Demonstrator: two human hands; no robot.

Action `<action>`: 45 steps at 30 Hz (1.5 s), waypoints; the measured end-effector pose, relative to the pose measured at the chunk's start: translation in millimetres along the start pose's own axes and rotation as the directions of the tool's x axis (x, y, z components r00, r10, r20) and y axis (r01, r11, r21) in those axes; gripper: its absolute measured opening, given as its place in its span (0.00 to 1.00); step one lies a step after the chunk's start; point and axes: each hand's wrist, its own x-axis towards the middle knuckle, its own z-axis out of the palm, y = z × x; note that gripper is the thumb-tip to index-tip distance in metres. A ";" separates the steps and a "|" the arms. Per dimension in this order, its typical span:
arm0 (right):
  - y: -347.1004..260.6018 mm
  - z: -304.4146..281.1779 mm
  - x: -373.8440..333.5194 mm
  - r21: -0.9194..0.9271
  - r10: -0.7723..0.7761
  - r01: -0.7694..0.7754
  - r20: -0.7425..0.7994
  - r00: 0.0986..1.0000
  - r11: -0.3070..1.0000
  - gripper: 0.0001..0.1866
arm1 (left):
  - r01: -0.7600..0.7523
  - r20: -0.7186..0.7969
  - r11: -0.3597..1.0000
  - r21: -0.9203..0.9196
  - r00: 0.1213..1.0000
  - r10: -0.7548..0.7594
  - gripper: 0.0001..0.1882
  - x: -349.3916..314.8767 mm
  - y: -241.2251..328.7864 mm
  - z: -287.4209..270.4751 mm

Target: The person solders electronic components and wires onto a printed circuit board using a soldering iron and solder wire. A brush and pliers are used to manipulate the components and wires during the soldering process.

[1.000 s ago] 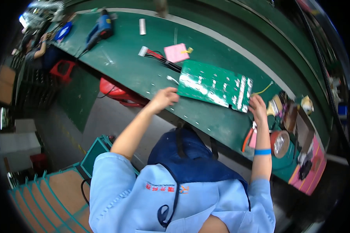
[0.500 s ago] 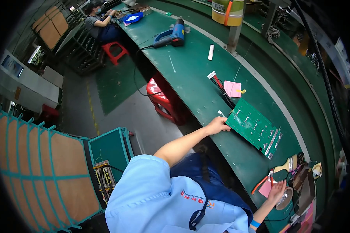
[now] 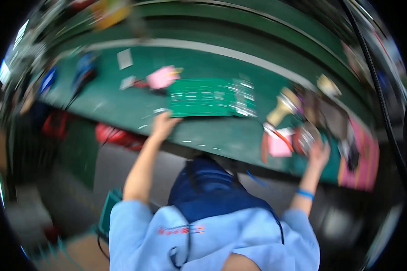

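Observation:
My left hand (image 3: 162, 126) is closed on the near left corner of a green circuit board (image 3: 202, 100). The board is held over the bench, its underside with rows of shiny solder spots facing me. My right hand (image 3: 319, 153) is at a round shallow dish (image 3: 305, 137) on the right of the bench; motion smears its fingers, so I cannot tell whether they hold anything. Left of the dish are pliers with red-orange handles (image 3: 282, 137), a pink pad (image 3: 280, 147) and a brush with a pale wooden handle (image 3: 280, 110).
A pink pad (image 3: 163, 77) and a white connector with wires (image 3: 127, 82) lie beyond the board's left end. Farther left are a white piece (image 3: 125, 58) and a blue heat gun (image 3: 84, 67). A dark holder (image 3: 334, 113) and pink mat (image 3: 365, 158) stand right. Red stools (image 3: 117, 136) sit under the bench edge.
The view has swung to the right, blurring the picture. My left hand still grips the board, which now lies level across the view. The right hand has come in over the dish.

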 end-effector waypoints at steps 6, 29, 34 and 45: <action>35.8 22.3 12.7 -0.247 -0.426 0.350 -0.442 0.790 0.904 0.16 | -0.044 -0.048 0.938 -0.344 0.998 0.030 0.09 2.9 -47.2 0.3; -56.0 14.5 56.6 -0.264 -0.425 0.363 -0.236 0.874 0.894 0.25 | 0.173 0.089 0.400 -0.900 0.971 -0.220 0.12 -13.1 -35.5 26.6; -38.2 45.8 45.6 -0.484 -0.551 0.431 -0.134 0.824 0.762 0.20 | -0.014 -0.224 0.958 -0.286 0.973 -0.053 0.13 -11.2 -27.0 20.5; 159.0 182.2 -22.6 -0.802 -0.005 0.449 0.487 0.874 0.394 0.08 | -0.242 -0.202 0.970 0.013 0.950 0.239 0.09 -5.8 -18.3 -0.4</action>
